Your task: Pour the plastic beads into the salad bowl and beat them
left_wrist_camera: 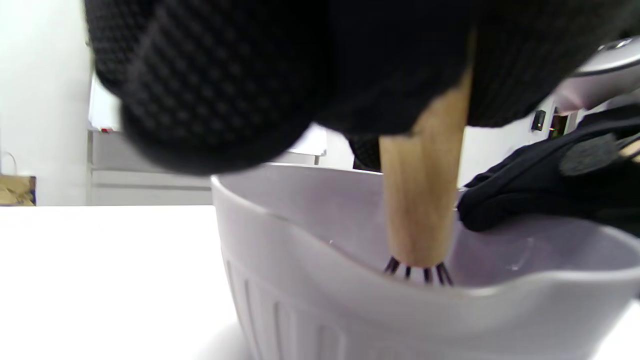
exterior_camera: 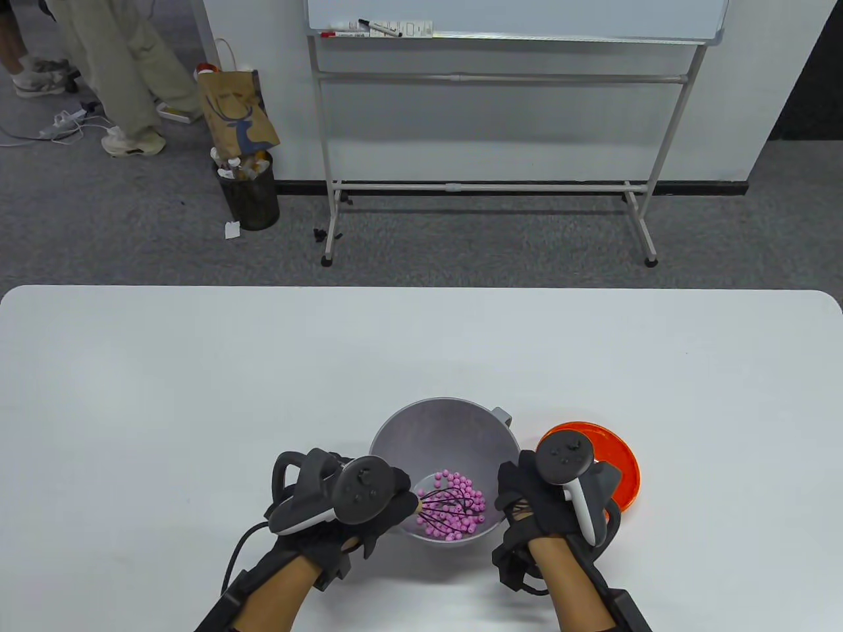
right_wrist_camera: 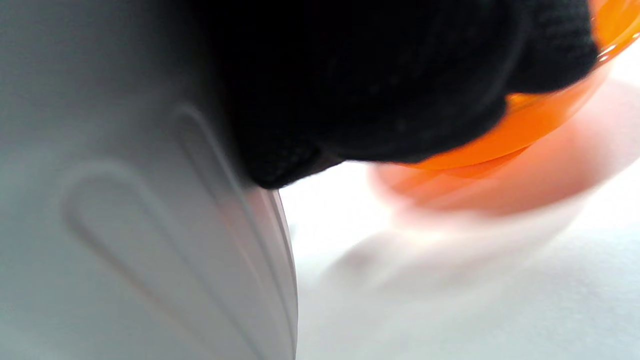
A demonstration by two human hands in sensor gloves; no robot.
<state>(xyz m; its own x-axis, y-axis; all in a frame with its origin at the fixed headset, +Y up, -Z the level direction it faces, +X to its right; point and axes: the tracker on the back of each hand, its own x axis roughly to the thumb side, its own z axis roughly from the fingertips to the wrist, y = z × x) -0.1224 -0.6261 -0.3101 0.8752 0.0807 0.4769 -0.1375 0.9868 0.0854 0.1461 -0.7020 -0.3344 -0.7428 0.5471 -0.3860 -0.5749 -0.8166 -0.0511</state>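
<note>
A grey salad bowl (exterior_camera: 438, 424) stands near the table's front edge, with several pink plastic beads (exterior_camera: 464, 510) at its bottom. My left hand (exterior_camera: 369, 510) grips the wooden handle (left_wrist_camera: 422, 200) of a whisk, whose black wires (exterior_camera: 444, 503) sit among the beads. My right hand (exterior_camera: 527, 503) holds the bowl's right rim, its fingers against the wall (right_wrist_camera: 150, 225). An orange bowl (exterior_camera: 609, 461) sits just right of the grey bowl (left_wrist_camera: 350, 310), partly behind my right hand's tracker.
The white table (exterior_camera: 263, 368) stretches wide to the left, right and far side of the bowls. Beyond its far edge are a whiteboard stand (exterior_camera: 487, 187), a black bin (exterior_camera: 250, 191) and a person's legs (exterior_camera: 125, 72).
</note>
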